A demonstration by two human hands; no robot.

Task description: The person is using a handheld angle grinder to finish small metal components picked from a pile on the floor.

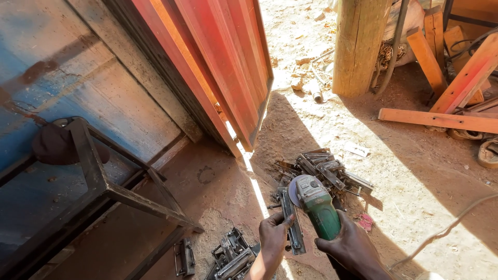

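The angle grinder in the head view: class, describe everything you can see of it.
The angle grinder has a green body, a grey metal head and a round disc on its left side. It points away from the person, tilted over sandy ground. The right hand grips its body; its disc lies beside a metal strip held by the left hand.

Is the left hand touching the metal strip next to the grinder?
Touching. The head view shows the left hand with its fingers curled around the metal strip, no gap visible, while the right hand grips the green grinder.
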